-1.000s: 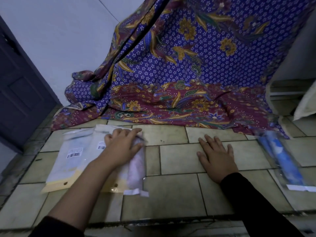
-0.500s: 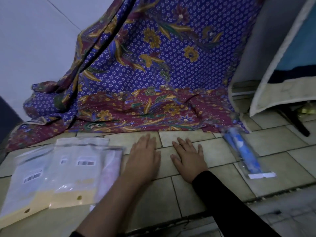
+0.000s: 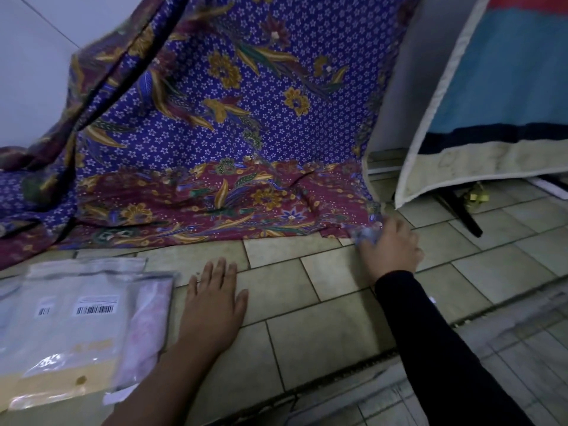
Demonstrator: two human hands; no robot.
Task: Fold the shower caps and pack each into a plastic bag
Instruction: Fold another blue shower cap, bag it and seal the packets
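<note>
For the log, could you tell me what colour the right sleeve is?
The right sleeve is black; head view.

Single head-worn wide-angle view, facing forward and down, close over the floor; cloth fills the upper left of the frame.

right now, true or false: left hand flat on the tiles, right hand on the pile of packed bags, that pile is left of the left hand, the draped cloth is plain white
1. The left hand lies flat on the floor tiles: true.
2. The right hand rests on the pile of packed bags: false; it is at a blue packet by the cloth's edge.
3. The pile lies left of the left hand: true.
4. The draped cloth is plain white: false; it is purple and maroon, flower-printed.
</note>
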